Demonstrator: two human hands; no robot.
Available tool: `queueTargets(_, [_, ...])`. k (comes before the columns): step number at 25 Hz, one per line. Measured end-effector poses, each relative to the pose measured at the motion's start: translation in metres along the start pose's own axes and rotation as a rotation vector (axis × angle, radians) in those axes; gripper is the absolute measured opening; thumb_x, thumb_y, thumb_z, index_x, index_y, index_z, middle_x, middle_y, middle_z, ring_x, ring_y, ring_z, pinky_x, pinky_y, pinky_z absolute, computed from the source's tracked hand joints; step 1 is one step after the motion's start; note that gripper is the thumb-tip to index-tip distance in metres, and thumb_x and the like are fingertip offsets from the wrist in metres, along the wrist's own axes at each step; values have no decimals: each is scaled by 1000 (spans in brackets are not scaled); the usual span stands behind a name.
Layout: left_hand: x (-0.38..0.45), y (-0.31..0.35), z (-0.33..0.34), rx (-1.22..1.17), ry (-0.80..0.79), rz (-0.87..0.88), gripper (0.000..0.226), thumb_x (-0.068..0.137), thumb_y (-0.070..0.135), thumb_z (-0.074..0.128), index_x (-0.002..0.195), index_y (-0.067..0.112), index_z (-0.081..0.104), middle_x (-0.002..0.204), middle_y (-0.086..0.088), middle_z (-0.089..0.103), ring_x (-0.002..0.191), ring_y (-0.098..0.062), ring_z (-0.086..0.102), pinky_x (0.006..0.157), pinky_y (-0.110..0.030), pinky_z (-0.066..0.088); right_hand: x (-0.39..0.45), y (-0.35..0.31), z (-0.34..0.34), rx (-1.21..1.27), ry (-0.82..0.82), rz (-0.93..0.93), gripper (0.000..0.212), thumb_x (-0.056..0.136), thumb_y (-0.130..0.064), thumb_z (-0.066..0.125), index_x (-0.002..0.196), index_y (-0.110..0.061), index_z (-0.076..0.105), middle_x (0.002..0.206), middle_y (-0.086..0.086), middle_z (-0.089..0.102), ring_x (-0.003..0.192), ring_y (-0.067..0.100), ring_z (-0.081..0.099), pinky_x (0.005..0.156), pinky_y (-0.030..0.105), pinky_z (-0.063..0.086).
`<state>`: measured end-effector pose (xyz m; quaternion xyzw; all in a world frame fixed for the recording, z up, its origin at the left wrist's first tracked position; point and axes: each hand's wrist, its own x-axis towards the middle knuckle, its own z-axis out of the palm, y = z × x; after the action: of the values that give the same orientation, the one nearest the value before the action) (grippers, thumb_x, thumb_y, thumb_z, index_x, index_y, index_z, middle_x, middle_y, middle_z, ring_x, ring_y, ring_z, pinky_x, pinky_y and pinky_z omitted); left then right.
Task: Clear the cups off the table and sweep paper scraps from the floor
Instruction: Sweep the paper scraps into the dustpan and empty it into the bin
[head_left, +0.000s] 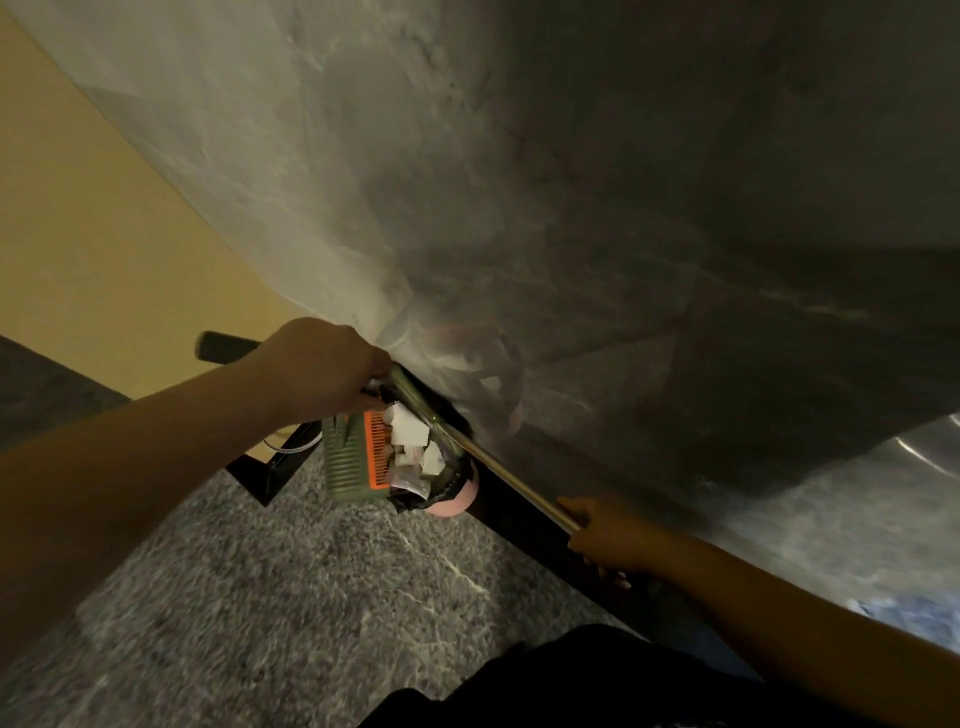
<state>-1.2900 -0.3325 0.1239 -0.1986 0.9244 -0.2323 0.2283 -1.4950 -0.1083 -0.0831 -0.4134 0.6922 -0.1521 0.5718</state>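
White paper scraps (410, 431) fill the dustpan (345, 457) gripped by the left hand (322, 369); right hand (608, 535) grips a metal pole (498, 462).

Table top (571, 182): grey marbled stone, pale veins, glossy sheen, lighter at left, darker at right. Floor (291, 587): dark grey speckled, thin white veins. Wall (88, 218): plain yellowish beige. Dustpan (345, 457): dull green, ribbed; orange comb strip along edge. Paper scraps (410, 434): white. Bin (454, 501): pink, black liner. Pole (498, 467): silvery metal. Handle grip (221, 345): black. Table base (270, 467): black. Clothing (597, 680) at bottom edge: black.
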Motion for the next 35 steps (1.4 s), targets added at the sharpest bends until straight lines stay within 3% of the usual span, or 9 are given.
queueTargets(2, [3,6,6,4,-14,15,27,88,59,51,93,32,56,62,9,39,65,-15,55,50,-25,31,-6,0,-3,-1,-9,-17,46,85,-6,50,127,-22,56,70,-3,56,45,1,55,39,13,39])
queueTargets(7, [2,-15,-1,-55,10,-27,32,85,61,55,104,36,61,80,11,65,76,-12,64,51,-24,36,-8,5,-10,-7,14,-16,58,85,-7,50,140,-27,44,78,-4,56,57,7,53,38,11,38])
queueTargets(11, [4,9,5,-82,-23,-24,27,85,58,54,91,32,56,62,11,42,68,-16,58,52,-26,36,-13,11,-9,13,11,-31,58,84,-8,51,138,-28,46,73,-3,58,51,4,55,39,13,40])
queueTargets(13, [5,2,3,-102,-14,-28,24,84,58,55,88,33,55,64,11,49,68,-15,60,52,-25,39,-14,13,-10,14,23,-33,58,83,-9,51,137,-29,47,75,-5,59,47,-1,55,40,12,40])
queueTargets(16, [4,-15,-5,-100,6,-49,31,84,59,55,102,36,62,81,11,66,75,-12,64,52,-23,41,-14,12,-8,-1,25,-51,60,79,-10,51,136,-31,48,85,-4,62,47,-4,56,39,9,39])
queueTargets(24, [-3,-2,-4,-77,-20,-61,32,85,60,52,108,38,59,82,8,66,76,-15,65,53,-25,36,-16,5,-8,26,8,-41,59,83,-9,51,138,-30,46,80,-5,60,60,6,56,41,11,40])
queueTargets(27, [-3,11,-10,-34,-19,-47,23,86,56,54,91,34,55,62,9,48,61,-16,53,50,-25,36,-17,0,-8,14,-4,-28,55,85,-7,51,137,-27,48,74,-5,57,53,2,55,39,11,39])
queueTargets(29, [-5,19,-8,-25,-83,-16,23,87,55,54,96,34,56,62,10,40,64,-15,52,51,-26,34,-17,-4,-10,-2,-11,-28,55,86,-5,51,138,-26,47,74,-5,55,54,3,54,39,10,38])
queueTargets(35, [-5,7,-12,-59,-7,-90,30,85,57,54,102,33,61,80,8,65,73,-16,64,51,-25,36,-18,-11,-13,-15,6,-45,51,86,-3,48,133,-20,52,85,4,60,61,10,53,45,16,41])
